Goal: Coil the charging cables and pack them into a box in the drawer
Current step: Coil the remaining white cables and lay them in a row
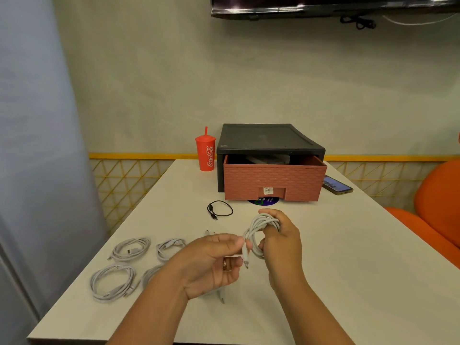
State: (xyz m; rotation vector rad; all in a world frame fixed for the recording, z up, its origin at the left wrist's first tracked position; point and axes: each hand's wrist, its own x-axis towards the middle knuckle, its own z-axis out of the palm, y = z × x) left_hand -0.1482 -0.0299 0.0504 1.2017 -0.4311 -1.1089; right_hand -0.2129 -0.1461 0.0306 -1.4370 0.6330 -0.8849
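Observation:
A white charging cable (256, 232) is looped into a coil around the fingers of my right hand (281, 242), above the table's middle. My left hand (214, 260) pinches the cable's loose end near its plug. Several coiled white cables (130, 247) lie on the white table (348, 257) at the left, one partly hidden by my left forearm. A small black cable (219, 209) lies in a loop in front of the drawer. The pink brick-patterned drawer (273, 180) stands pulled partly out of its black case (268, 138); a dark box (268, 159) shows inside.
A red Coca-Cola cup with a straw (206, 153) stands left of the drawer unit. A phone (337, 186) lies to its right. A round blue sticker (264, 201) peeks out under the drawer front. An orange chair (433, 210) sits at the right table edge.

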